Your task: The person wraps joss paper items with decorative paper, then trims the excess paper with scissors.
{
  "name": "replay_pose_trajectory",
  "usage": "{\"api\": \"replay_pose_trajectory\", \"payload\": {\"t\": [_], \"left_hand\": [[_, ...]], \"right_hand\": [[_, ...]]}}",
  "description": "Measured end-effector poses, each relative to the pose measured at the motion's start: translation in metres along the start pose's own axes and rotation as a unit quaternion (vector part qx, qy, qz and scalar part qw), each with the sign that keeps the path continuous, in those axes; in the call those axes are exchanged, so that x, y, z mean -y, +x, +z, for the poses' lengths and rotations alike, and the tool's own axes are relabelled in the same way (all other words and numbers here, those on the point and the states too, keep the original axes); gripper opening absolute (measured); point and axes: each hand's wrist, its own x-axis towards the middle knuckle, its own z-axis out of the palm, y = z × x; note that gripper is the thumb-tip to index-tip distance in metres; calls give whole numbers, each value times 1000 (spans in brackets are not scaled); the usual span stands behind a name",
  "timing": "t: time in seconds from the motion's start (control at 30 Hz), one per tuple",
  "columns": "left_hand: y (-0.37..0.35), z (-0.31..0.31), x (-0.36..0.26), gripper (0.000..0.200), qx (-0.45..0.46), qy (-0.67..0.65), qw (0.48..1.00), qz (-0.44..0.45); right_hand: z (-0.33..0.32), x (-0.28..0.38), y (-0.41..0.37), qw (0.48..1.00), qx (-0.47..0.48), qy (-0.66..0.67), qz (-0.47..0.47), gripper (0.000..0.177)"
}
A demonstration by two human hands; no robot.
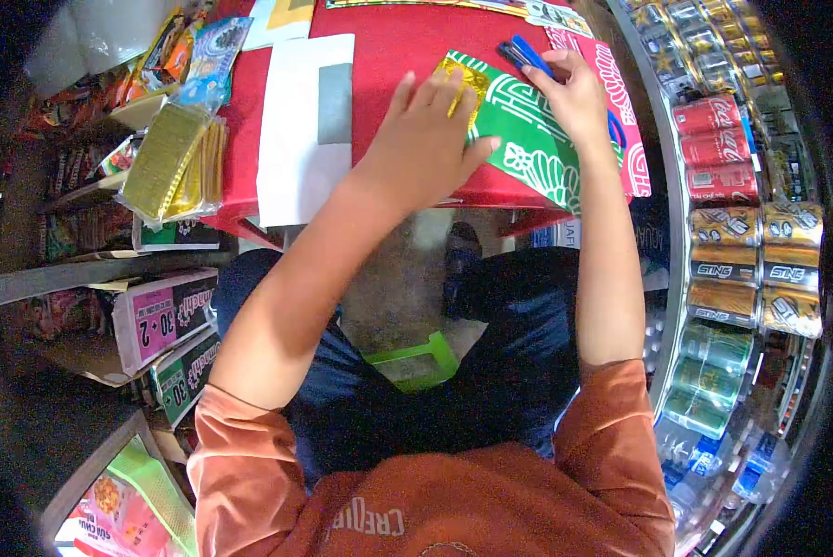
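Now I see left hand (426, 139) flat, unclenched on green sheet (526, 139); right hand (576, 93) grasping blue stapler (526, 54) at sheet's far edge.

A: What could be read at the right?
B: "STING" stood on the gold drink cans (713, 263), and the red drink cans (716, 148) above them bore the white Coca-Cola script.
A: And at the left?
B: The pink cardboard box (161, 325) showed "30 + 2"; the green cardboard box (182, 376) below it showed "30". The orange sweatshirt (370, 515) carried white letters beginning "CRE".
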Motion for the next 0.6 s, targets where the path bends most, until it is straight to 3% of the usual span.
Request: {"api": "replay_pose_trajectory", "payload": {"t": [0.1, 0.2, 0.3, 0.33, 0.43, 0.5, 0.57, 0.6], "left_hand": [[15, -12, 12, 58, -1, -7, 997, -72], [24, -20, 20, 60, -9, 68, 987, -147], [21, -14, 25, 65, 33, 119, 974, -191], [21, -12, 27, 64, 54, 110, 972, -202], [27, -13, 26, 63, 122, 72, 961, -236], [31, -17, 24, 65, 173, 29, 949, -261], [28, -16, 31, 52, 177, -3, 950, -259], [28, -18, 34, 46, 178, -20, 949, -258]], "right_hand": [[-3, 6, 5, 996, -31, -40, -71, 45], [-18, 58, 2, 996, 93, -4, 6, 47], [0, 60, 0, 986, 158, -5, -47, 54], [4, 60, -1, 983, 161, -72, -55, 65], [12, 62, -7, 980, 127, -120, -100, 71], [10, 58, -2, 978, 163, -108, -72, 69], [5, 50, 8, 971, 226, -67, -41, 68], [-2, 54, 11, 961, 269, -58, -21, 57]]}}
